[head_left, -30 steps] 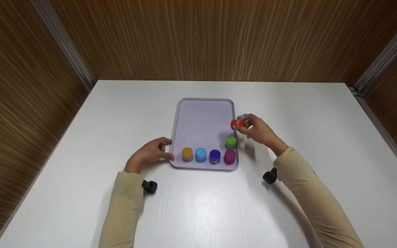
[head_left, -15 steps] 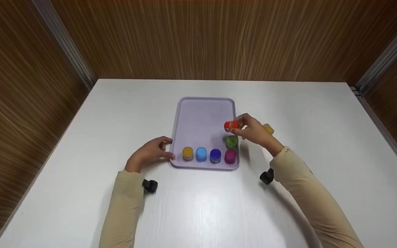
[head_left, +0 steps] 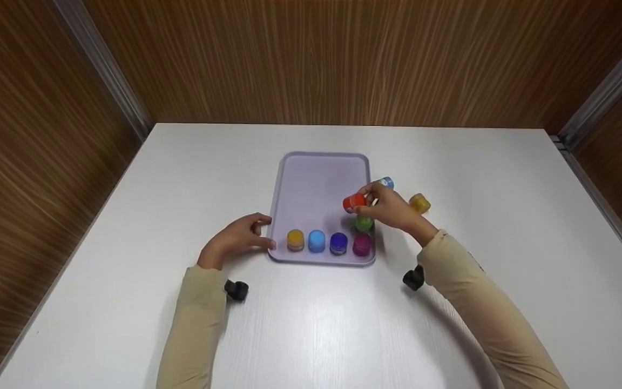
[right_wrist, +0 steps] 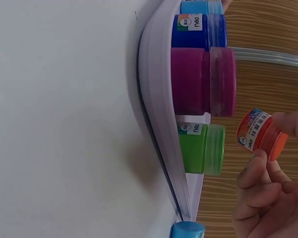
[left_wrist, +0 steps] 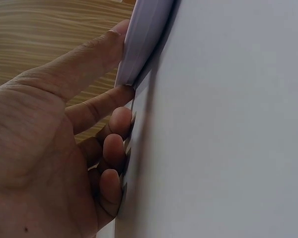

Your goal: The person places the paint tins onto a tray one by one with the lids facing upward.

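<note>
A lilac tray lies on the white table. Along its near edge stand a yellow jar, a light blue jar, a dark blue jar and a magenta jar, with a green jar just behind the magenta one. My right hand pinches a small orange jar above the tray, over the green jar; the orange jar sits between thumb and fingers. My left hand holds the tray's near left edge with thumb and fingers.
Two loose jars lie on the table right of the tray: a light blue-lidded jar and a yellow jar. Wooden walls close in the table at the back and both sides. Small black cameras hang at both wrists.
My right hand has carried the orange jar leftward from beside the tray's right rim to over the tray, above the green jar. The left hand has stayed on the tray edge.
</note>
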Demonstrator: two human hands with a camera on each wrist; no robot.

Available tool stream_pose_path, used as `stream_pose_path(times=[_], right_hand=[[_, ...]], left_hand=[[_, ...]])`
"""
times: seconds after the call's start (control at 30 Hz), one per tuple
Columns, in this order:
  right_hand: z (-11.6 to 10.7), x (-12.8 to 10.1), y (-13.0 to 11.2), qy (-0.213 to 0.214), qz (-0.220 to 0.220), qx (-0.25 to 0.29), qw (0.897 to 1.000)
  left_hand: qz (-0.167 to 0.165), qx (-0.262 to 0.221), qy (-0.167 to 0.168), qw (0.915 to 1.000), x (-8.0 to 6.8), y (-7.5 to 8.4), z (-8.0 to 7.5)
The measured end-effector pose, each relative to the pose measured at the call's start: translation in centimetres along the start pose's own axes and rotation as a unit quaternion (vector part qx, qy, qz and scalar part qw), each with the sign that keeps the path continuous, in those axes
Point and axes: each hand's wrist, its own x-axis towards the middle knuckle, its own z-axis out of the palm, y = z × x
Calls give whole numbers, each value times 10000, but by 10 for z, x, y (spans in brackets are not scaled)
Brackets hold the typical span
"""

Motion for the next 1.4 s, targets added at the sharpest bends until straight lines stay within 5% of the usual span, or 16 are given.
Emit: stream_pose_path(times=[0.97,1.4], right_hand=[[18,4,-5,-566,-105,-462,9973],[23,5,-4,-366,-529,-1010,9928]], left_hand=[[75,-87,26,9999,1,-4,1],[-41,-90,26,9999,-2,-2,2]])
